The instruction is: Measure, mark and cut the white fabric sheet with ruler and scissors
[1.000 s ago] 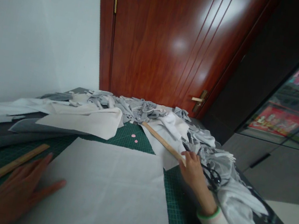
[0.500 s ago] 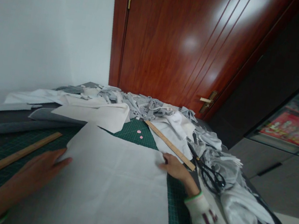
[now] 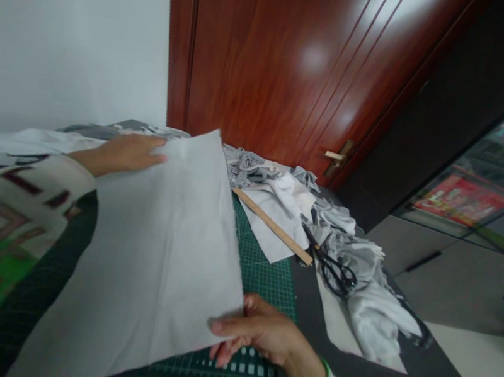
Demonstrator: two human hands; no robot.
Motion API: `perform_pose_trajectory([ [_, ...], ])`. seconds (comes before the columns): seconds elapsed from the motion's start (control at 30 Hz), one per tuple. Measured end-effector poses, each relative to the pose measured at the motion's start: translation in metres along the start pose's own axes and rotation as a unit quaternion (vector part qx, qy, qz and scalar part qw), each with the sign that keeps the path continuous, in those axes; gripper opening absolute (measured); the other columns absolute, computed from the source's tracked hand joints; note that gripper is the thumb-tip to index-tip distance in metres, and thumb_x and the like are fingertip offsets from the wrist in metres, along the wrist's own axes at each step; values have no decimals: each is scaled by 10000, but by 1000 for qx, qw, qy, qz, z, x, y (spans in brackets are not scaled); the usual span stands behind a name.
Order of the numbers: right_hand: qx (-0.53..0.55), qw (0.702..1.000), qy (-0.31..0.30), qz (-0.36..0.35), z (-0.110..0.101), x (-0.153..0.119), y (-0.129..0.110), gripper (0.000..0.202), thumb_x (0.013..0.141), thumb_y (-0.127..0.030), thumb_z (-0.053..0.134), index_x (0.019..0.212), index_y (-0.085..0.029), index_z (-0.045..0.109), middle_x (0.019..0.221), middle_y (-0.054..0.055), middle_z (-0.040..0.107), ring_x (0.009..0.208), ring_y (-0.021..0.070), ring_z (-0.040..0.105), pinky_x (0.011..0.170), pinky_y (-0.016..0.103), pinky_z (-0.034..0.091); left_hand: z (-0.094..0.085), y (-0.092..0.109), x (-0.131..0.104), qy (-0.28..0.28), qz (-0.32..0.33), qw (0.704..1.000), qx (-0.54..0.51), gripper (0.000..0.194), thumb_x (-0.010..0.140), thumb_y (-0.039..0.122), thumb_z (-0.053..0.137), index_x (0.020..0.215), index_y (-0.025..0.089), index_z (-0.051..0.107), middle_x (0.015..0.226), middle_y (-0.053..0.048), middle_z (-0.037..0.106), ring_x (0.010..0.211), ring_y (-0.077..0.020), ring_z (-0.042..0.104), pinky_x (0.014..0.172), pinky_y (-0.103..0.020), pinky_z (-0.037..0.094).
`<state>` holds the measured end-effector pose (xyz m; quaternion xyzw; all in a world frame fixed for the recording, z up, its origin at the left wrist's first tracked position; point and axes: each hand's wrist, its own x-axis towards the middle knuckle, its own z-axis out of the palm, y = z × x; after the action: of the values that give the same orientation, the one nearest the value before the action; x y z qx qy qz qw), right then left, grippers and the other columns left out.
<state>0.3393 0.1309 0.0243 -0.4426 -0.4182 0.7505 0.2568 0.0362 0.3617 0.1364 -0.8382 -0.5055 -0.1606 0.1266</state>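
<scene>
We hold the pale fabric sheet (image 3: 161, 244) mid-frame, lifted off the green cutting mat (image 3: 262, 273) — right hand (image 3: 264, 337) pinching its lower edge, left hand (image 3: 126, 153) gripping the top. A loose pinch could let it slip.

Both bare hands, the left hand (image 3: 126, 153) in the upper left of the frame and the right hand (image 3: 260, 335) at the lower centre, emerge from cream knitted sleeves patterned with dark maroon angular motifs and green patches, each sleeve ending in a green-edged cuff.
</scene>
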Motion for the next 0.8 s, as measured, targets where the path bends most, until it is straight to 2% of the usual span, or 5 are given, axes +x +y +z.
perform_pose_trajectory([
  [0.17, 4, 999, 16, 36, -2, 12, 12, 627, 425, -644, 867, 691, -104, 694, 573, 31, 706, 465, 113, 647, 450, 199, 505, 57, 80, -19, -61, 78, 994, -49, 631, 1045, 238, -21, 1492, -77, 295, 1561, -292, 336, 1449, -390, 319, 1104, -591, 299],
  [0.27, 1, 999, -8, 49, -2, 9, 21, 650, 430, -691, 832, 665, -103, 687, 575, 31, 695, 462, 114, 644, 424, 193, 495, 89, 113, -61, -115, 140, 981, -70, 610, 1043, 405, 305, 1470, -13, 425, 1534, -254, 454, 1441, -326, 402, 1158, -458, 323],
  [0.57, -65, 985, -109, 116, 3, 0, 48, 820, 312, -873, 719, 654, -128, 684, 556, 15, 671, 485, 126, 646, 495, 232, 533, 110, 141, -129, -73, 265, 959, -69, 705, 1024, 604, 320, 1553, 140, 341, 1621, -134, 359, 1490, -293, 337, 1210, -518, 204],
  [0.67, -133, 979, -125, 87, -3, -24, 38, 821, 530, -942, 559, 679, -143, 668, 606, 12, 653, 520, 104, 634, 537, 224, 526, 107, 140, -132, -31, 285, 956, -65, 672, 1036, 589, 290, 1533, 147, 387, 1599, -127, 410, 1467, -287, 380, 1210, -496, 207],
  [0.8, -241, 969, -60, -21, -33, -69, 13, 562, 884, -678, 515, 853, -143, 683, 762, 27, 664, 648, 98, 633, 650, 223, 506, 107, 140, -132, -21, 293, 953, -71, 639, 1041, 566, 308, 1536, 170, 392, 1585, -116, 437, 1454, -290, 403, 1201, -504, 250],
])
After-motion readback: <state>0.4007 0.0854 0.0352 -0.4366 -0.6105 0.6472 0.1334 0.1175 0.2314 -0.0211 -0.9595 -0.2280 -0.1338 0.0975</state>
